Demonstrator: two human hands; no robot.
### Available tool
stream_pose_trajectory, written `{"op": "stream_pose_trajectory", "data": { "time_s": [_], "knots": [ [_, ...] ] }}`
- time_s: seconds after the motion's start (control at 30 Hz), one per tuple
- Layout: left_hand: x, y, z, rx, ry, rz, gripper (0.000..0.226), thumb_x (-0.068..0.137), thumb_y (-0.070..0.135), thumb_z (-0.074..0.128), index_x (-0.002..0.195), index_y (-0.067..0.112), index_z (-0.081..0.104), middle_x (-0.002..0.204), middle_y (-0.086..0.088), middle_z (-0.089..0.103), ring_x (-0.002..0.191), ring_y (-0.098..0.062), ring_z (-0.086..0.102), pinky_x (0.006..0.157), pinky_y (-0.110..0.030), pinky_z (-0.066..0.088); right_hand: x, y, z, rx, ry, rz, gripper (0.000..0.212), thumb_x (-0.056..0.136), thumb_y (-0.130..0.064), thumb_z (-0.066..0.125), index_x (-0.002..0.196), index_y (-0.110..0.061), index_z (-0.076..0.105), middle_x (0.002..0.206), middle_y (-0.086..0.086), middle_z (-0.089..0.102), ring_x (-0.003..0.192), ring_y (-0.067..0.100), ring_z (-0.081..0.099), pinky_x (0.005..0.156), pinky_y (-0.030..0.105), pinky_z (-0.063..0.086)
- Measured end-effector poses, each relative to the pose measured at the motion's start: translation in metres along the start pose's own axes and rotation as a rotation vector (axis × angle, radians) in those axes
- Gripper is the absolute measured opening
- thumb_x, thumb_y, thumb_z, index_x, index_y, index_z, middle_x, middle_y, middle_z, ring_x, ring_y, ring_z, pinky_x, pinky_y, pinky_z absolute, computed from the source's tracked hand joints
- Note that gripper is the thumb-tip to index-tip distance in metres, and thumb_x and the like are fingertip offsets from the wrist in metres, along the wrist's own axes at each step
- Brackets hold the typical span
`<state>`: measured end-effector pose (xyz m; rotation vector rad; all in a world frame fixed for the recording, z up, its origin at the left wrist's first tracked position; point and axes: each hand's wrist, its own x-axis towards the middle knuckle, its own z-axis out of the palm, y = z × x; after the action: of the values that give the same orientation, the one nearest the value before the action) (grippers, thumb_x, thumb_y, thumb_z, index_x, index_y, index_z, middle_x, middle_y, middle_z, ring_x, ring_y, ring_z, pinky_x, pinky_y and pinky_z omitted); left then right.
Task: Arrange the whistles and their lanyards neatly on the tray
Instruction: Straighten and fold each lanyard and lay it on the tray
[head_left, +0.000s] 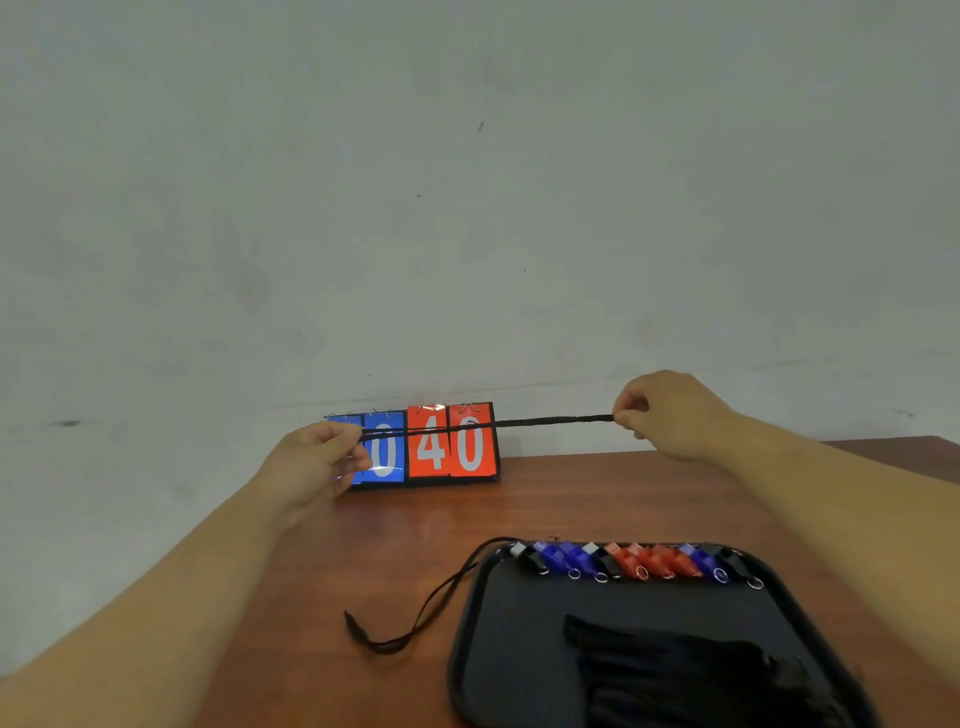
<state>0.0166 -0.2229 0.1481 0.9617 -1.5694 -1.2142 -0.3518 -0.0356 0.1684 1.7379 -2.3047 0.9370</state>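
Note:
A black lanyard is stretched taut in the air between my hands, above the table's far side. My left hand pinches its left end and my right hand pinches its right end. Below, a black tray holds a row of several whistles in black, blue and red along its far edge, each with a small metal ring. A pile of black lanyards lies in the tray's near part. Another black lanyard trails from the leftmost whistle off the tray onto the table.
A flip scoreboard with blue and red number cards stands at the back of the brown wooden table, against a grey wall. The table's right far corner shows at the right edge.

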Motion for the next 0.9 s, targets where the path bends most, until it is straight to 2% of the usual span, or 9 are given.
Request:
{"op": "stream_pose_trajectory", "data": {
  "time_s": [0.13, 0.27, 0.43, 0.53, 0.6, 0.67, 0.73, 0.8, 0.9],
  "knots": [
    [-0.003, 0.005, 0.003, -0.093, 0.054, -0.017, 0.007, 0.101, 0.017, 0.065, 0.098, 0.011, 0.067, 0.084, -0.004, 0.070, 0.082, -0.016, 0.070, 0.076, -0.030, 0.050, -0.003, 0.001, -0.009, 0.049, 0.027, 0.015, 0.010, 0.096, -0.020, 0.064, 0.093, -0.018, 0.073, 0.090, -0.005, 0.072, 0.081, 0.008, 0.070, 0.066, 0.020, 0.048],
    [-0.005, 0.010, 0.004, -0.166, 0.041, -0.038, 0.003, 0.099, 0.010, 0.065, 0.100, 0.009, 0.069, 0.088, -0.007, 0.073, 0.086, -0.018, 0.071, 0.075, -0.029, 0.049, -0.006, 0.003, -0.016, 0.080, 0.035, 0.031, 0.011, 0.096, -0.019, 0.063, 0.091, -0.019, 0.073, 0.088, -0.007, 0.072, 0.080, 0.006, 0.070, 0.057, 0.019, 0.042],
    [-0.005, 0.020, 0.005, -0.425, 0.030, -0.063, 0.010, 0.097, 0.003, 0.065, 0.102, 0.010, 0.068, 0.087, -0.004, 0.077, 0.089, -0.017, 0.072, 0.083, -0.031, 0.051, -0.009, 0.010, -0.018, 0.129, 0.042, 0.075, 0.009, 0.094, -0.020, 0.067, 0.088, -0.021, 0.073, 0.088, -0.008, 0.073, 0.078, 0.004, 0.070, 0.062, 0.020, 0.046],
    [-0.006, 0.032, 0.015, -0.552, 0.039, -0.026, 0.010, 0.099, 0.006, 0.063, 0.107, 0.011, 0.067, 0.088, -0.002, 0.079, 0.099, -0.017, 0.072, 0.092, -0.033, 0.051, -0.010, 0.014, -0.017, 0.133, 0.009, 0.084, 0.007, 0.093, -0.021, 0.068, 0.089, -0.023, 0.074, 0.088, -0.005, 0.075, 0.081, 0.007, 0.070, 0.065, 0.020, 0.048],
    [-0.006, 0.042, 0.021, -0.665, 0.036, 0.005, 0.010, 0.100, 0.007, 0.062, 0.108, 0.011, 0.066, 0.097, -0.003, 0.078, 0.107, -0.021, 0.072, 0.098, -0.035, 0.051, -0.013, 0.013, -0.016, 0.143, -0.025, 0.081, 0.006, 0.093, -0.021, 0.070, 0.090, -0.023, 0.074, 0.086, -0.005, 0.075, 0.080, 0.007, 0.070, 0.064, 0.019, 0.047],
    [-0.005, 0.052, 0.028, -0.775, 0.027, 0.033, 0.006, 0.102, 0.008, 0.060, 0.103, 0.012, 0.064, 0.093, -0.003, 0.078, 0.111, -0.027, 0.073, 0.099, -0.041, 0.053, -0.015, 0.009, -0.014, 0.149, -0.068, 0.074, 0.005, 0.092, -0.020, 0.071, 0.090, -0.022, 0.075, 0.082, -0.007, 0.074, 0.075, 0.004, 0.069, 0.062, 0.018, 0.045],
    [-0.007, 0.061, 0.035, -0.884, 0.011, 0.058, 0.012, 0.105, 0.008, 0.055, 0.096, 0.012, 0.061, 0.082, -0.003, 0.076, 0.107, -0.029, 0.075, 0.099, -0.048, 0.053, -0.017, 0.003, -0.012, 0.105, -0.118, 0.050, 0.006, 0.091, -0.021, 0.071, 0.087, -0.023, 0.074, 0.078, -0.007, 0.074, 0.071, 0.004, 0.066, 0.062, 0.017, 0.043],
    [-0.008, 0.067, 0.043, -1.003, 0.009, 0.057, 0.014, 0.106, 0.006, 0.050, 0.096, 0.012, 0.057, 0.081, -0.005, 0.072, 0.098, -0.028, 0.078, 0.095, -0.052, 0.054, -0.018, -0.001, -0.010, 0.048, -0.171, 0.019, 0.006, 0.091, -0.022, 0.071, 0.085, -0.024, 0.074, 0.078, -0.006, 0.074, 0.070, 0.004, 0.064, 0.061, 0.016, 0.042],
    [-0.005, 0.070, 0.051, -1.125, -0.003, 0.016, 0.009, 0.105, 0.004, 0.050, 0.102, 0.010, 0.056, 0.085, -0.007, 0.066, 0.072, -0.018, 0.075, 0.085, -0.044, 0.060, -0.021, -0.004, -0.007, -0.006, -0.242, 0.000, 0.004, 0.091, -0.025, 0.072, 0.088, -0.022, 0.074, 0.083, -0.007, 0.073, 0.074, 0.003, 0.064, 0.062, 0.015, 0.042]
  ]
}}
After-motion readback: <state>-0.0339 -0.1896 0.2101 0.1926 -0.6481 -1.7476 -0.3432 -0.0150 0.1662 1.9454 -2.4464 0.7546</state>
